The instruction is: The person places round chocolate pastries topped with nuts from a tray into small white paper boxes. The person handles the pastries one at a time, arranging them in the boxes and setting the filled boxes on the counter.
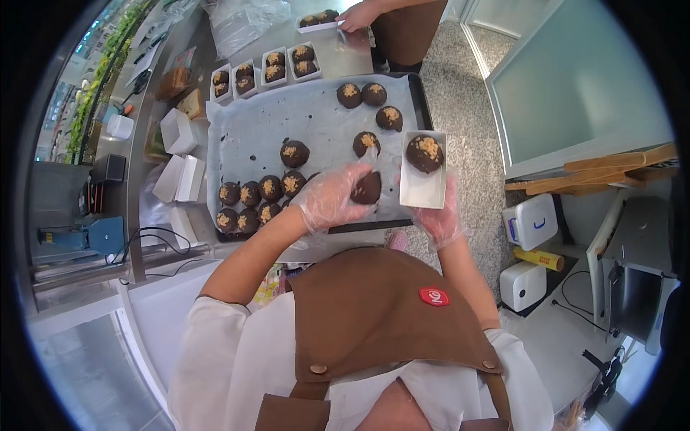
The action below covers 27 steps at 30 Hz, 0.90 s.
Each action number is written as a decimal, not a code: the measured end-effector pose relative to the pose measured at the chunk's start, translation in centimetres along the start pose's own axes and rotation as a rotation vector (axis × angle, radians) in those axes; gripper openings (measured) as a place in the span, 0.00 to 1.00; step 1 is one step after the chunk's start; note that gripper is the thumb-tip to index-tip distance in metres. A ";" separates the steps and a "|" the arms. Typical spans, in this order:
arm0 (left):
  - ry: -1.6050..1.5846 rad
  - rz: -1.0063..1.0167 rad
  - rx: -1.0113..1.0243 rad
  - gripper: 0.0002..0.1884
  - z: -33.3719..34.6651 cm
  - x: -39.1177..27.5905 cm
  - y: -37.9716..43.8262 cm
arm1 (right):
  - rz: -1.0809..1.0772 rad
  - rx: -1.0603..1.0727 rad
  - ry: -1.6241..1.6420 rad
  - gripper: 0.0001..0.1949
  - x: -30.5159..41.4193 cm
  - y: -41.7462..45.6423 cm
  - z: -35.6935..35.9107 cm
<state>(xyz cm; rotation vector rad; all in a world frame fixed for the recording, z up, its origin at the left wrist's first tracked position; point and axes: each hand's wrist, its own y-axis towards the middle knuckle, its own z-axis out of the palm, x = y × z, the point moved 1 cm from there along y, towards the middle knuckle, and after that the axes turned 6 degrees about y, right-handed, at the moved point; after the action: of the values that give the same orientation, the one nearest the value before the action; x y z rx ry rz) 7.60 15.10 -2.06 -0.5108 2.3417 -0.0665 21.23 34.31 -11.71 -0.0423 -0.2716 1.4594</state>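
Observation:
My left hand (334, 196), in a clear plastic glove, grips a chocolate-coated ball (366, 188) over the near right part of a lined baking tray (259, 126). My right hand (437, 215), gloved too, holds a small white rectangular box (422, 189) at the tray's right edge. One chocolate ball with crumb topping (425, 153) sits in the far half of that box; its near half is bare. Just beyond my left hand another topped ball (366, 144) rests on the paper. Several more stand at the tray's near left (249, 194) and far right (374, 94).
Filled white boxes (274, 67) line the tray's far side. Empty boxes (178, 132) lie on the steel counter to the left. Beyond, a co-worker's hand (358, 16) touches another filled box (318, 24). A plastic bag (242, 24) lies at the back.

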 end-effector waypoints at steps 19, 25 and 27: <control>0.273 -0.032 -0.045 0.33 0.0 -6.0 3.4 | -0.047 -0.009 -0.098 0.24 -2.0 0.2 1.9; 0.225 0.023 -0.103 0.29 0.2 -6.0 3.0 | -0.036 0.028 0.013 0.23 -1.8 0.1 3.4; 0.205 0.060 -0.165 0.28 0.7 -5.5 2.9 | -0.030 0.059 0.058 0.22 -1.7 0.0 3.4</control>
<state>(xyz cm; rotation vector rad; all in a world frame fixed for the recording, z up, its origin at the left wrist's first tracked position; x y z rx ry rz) 10.72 19.89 0.44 -0.5345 2.5761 0.1079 20.34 32.17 -8.70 -0.0327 -0.1807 1.4336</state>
